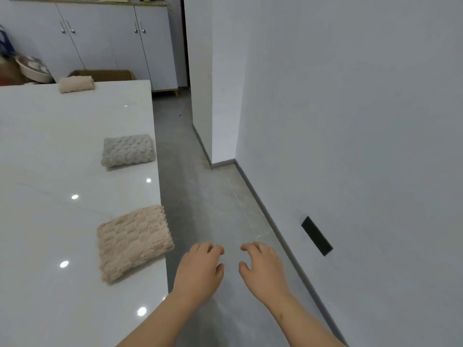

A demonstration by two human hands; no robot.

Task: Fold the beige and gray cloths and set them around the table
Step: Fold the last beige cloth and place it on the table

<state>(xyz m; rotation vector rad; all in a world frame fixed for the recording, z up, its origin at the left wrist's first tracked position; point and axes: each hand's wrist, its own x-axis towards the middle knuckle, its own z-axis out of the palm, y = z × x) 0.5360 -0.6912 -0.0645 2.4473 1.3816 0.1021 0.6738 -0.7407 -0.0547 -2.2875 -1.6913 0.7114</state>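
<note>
Three folded cloths lie on the glossy white table (50,151). A folded beige cloth (134,242) sits nearest, at the table's right edge, its corner slightly over the rim. Farther along the same edge lies a folded gray cloth (128,150). Another folded beige cloth (76,83) rests at the table's far end. My left hand (200,269) and my right hand (263,266) hover side by side over the floor, right of the table, fingers loosely curled and holding nothing. Neither hand touches a cloth.
A gray tiled floor (213,196) runs between the table and a white wall (350,121) on the right, which has a black plate (317,235) low down. White cabinets (105,38) stand at the back, with a cardboard box (105,75) and a basin (32,68) near them.
</note>
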